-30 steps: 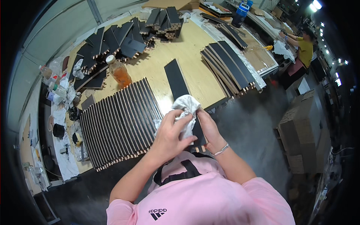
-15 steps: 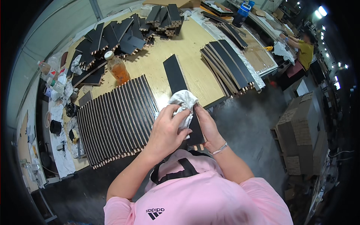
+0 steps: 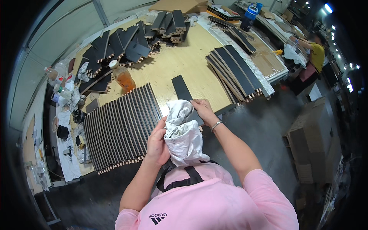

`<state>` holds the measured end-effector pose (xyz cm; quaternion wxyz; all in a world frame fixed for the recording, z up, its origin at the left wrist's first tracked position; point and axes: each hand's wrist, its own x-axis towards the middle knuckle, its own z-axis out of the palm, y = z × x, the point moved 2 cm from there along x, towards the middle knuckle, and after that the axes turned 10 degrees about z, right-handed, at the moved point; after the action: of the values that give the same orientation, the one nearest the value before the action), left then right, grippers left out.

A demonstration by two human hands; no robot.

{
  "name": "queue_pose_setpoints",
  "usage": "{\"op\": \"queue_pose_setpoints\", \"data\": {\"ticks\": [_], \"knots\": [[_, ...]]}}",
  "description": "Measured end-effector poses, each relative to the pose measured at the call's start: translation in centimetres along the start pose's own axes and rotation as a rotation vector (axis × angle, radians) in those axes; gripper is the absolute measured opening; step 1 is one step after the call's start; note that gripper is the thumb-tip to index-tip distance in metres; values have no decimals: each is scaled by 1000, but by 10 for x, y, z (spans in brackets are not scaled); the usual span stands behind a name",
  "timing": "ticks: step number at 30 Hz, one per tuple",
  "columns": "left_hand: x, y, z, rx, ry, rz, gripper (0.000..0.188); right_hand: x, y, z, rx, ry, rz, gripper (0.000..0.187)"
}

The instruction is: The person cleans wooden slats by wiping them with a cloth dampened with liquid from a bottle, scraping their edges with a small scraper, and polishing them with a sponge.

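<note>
Black board (image 3: 181,88): in front of the person, far end over the counter (image 3: 168,63), near part mostly hidden by cloth; contact with the counter cannot be told. Left to right, as observed:

Pale wall panels (image 3: 69,42) at far left. Clear plastic bottles (image 3: 53,74) and a black cup (image 3: 62,132) by stained white paper (image 3: 71,165) along the counter's left edge. Counter top pale yellow, wood-grained, with a glossy patch near the work. On it, a close row of dark strips (image 3: 119,130), pale pegs at their near ends; behind these an upright bottle of orange liquid (image 3: 124,79) and a loose heap of black pieces (image 3: 136,50).

Left hand (image 3: 157,146): partly closed, gripping the left side of a bunched white cloth (image 3: 186,143). Right hand (image 3: 204,111): fingers bent at the board's right edge beside the cloth; whether they clasp board, cloth or both cannot be told.

Stack of curved black boards (image 3: 239,69) at the counter's right; grey floor (image 3: 249,130) below. Beyond: co-worker in a yellow top (image 3: 316,57), large cardboard box (image 3: 310,134), bright lamps (image 3: 328,7) in a dim hall.
</note>
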<state>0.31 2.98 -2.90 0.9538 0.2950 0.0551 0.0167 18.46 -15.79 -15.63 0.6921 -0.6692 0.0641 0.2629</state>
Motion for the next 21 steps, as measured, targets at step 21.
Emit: {"op": "queue_pose_setpoints", "data": {"ticks": [21], "knots": [[43,31,-11,664,450,489,66,-14,-125,-52,-78,-363,-54,18]]}}
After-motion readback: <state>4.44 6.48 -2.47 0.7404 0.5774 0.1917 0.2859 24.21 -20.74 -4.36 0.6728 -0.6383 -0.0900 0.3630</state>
